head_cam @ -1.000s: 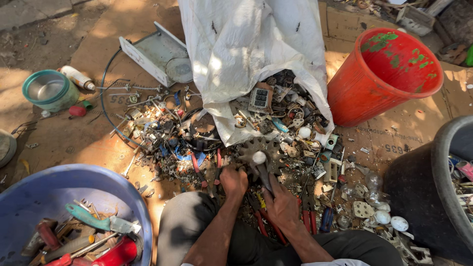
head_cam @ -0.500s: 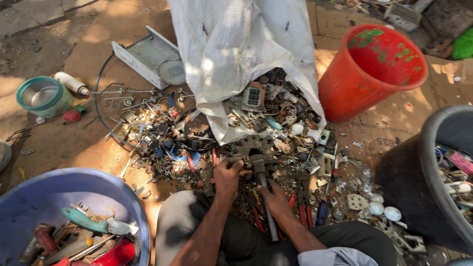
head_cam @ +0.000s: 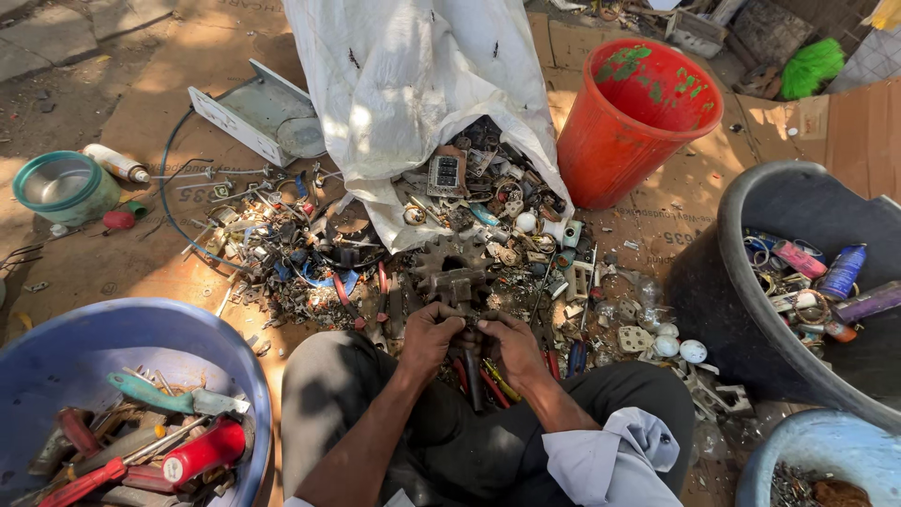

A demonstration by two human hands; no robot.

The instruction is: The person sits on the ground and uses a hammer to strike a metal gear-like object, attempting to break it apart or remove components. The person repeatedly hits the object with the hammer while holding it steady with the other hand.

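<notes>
Both hands are now closed together on one piece: a rusty metal part (head_cam: 457, 282) with a toothed gear at its far end and a dark shaft running back between our knees. A second ago the hands were lower and slightly apart in the scrap; now our left hand (head_cam: 429, 336) and right hand (head_cam: 511, 343) meet at the middle, fingers wrapped tight on the shaft just below the gear. So the work has gone from picking through the pile to gripping and working this one item.

The gear lies at 12 o'clock from the hands, at the near edge of the scrap pile (head_cam: 310, 253) spilling from the white sack (head_cam: 413, 84). Red bucket (head_cam: 638, 122) at 1 o'clock, black tub (head_cam: 751, 282) with cans and bits at 3 o'clock, blue tub (head_cam: 141, 347) with a red can and tools at 8 o'clock, small teal bowl (head_cam: 61, 188) at 10 o'clock. Red-handled pliers (head_cam: 483, 380) lie on the ground under the hands. Everything sits on flattened cardboard (head_cam: 141, 122) on the ground.
</notes>
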